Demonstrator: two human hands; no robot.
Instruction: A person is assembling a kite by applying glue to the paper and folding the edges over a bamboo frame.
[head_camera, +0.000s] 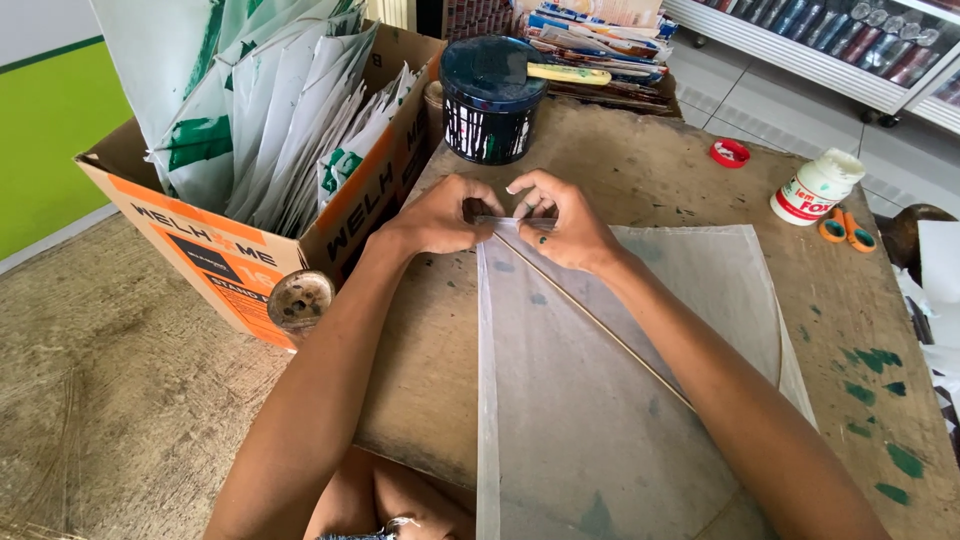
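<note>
Forearms run up from the bottom edge of my view toward a translucent, thin paper kite sheet (600, 400) lying flat on the worn wooden worktable (680, 170), with a slim bamboo stick (600, 325) laid diagonally across it. At the sheet's far corner I see my left hand (440, 215) and right hand (565, 220) meeting, fingertips pinched together on the folded tip of the paper where the stick ends; both are clenched on that corner, though I cannot quite tell whether the left thumb presses the paper or just the table beside it. Left of the hands stands an open brown cardboard box (240, 255) packed with white and green folded sheets. Just beyond the hands sits a dark round plastic tub (490, 100). Farther right lie a small red cap (729, 152), a white glue bottle (815, 187) and orange-handled scissors (846, 226).
</note>
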